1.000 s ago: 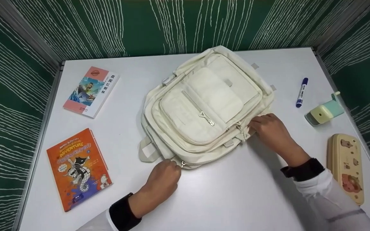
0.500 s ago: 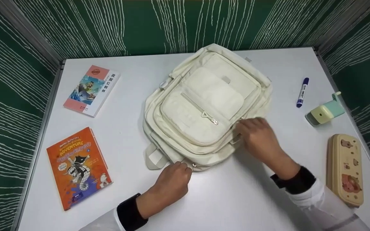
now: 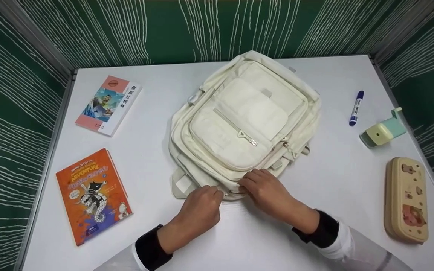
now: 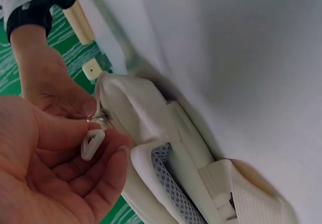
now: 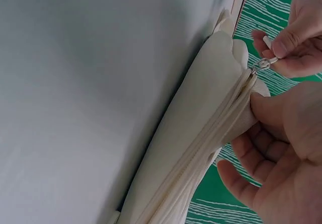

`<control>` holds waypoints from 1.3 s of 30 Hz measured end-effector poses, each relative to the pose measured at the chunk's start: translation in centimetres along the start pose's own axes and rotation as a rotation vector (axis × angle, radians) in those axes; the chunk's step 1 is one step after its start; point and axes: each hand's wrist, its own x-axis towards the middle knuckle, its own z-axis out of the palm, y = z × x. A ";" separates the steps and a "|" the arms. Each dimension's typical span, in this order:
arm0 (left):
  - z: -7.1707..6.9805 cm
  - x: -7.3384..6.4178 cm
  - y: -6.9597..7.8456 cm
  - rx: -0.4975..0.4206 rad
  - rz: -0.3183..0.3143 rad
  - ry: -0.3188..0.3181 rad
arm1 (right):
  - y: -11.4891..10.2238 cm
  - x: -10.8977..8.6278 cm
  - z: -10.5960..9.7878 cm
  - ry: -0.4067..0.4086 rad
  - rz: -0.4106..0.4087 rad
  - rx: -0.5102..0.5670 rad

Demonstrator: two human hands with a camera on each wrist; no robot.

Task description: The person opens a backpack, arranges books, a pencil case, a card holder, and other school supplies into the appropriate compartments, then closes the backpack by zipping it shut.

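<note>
Since 1.0 s ago, the right grip (image 3: pixel 268 190), a bare hand, has left the right flank of the cream fabric backpack (image 3: pixel 256 107) and now sits at the backpack's near end, just beside the left grip (image 3: pixel 202 205). The backpack lies on the white tabletop (image 3: pixel 149 101), front pocket up; its near end has shifted slightly rightward over the same interval.

Left grip: still pinching the small off-white loop-shaped zipper pull (image 4: pixel 93 144) between thumb and index finger, by the silver metal slider (image 5: pixel 260 64). Right grip: thumb and curled fingers pinching the backpack's fabric edge next to that slider.

Pose: both forearms slant inward toward the backpack's near end, backs of hands upward.

Left of backpack, unchanged: orange illustrated book (image 3: pixel 94 195), pink-and-white paperback (image 3: pixel 107 105). Right of it, also unchanged: blue-capped white marker (image 3: pixel 356 108), tan rounded pencil case (image 3: pixel 406 199).
</note>
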 end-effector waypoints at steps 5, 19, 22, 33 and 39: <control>-0.3 0.1 -0.7 -0.052 -0.058 0.041 | 0.4 -0.3 -0.7 0.015 -0.050 0.052; -2.4 0.1 -5.5 -0.050 -0.272 0.052 | 1.1 -1.8 -2.9 0.050 -0.112 0.057; -2.7 0.3 -6.8 -0.043 -0.314 0.033 | 1.1 -1.9 -2.9 0.047 -0.114 0.054; -3.7 2.1 -10.9 -0.039 -0.442 -0.090 | 0.9 -2.1 -3.0 0.028 -0.128 0.035; -4.3 3.3 -13.5 0.002 -0.491 -0.114 | 1.0 -2.2 -3.2 0.009 -0.136 0.019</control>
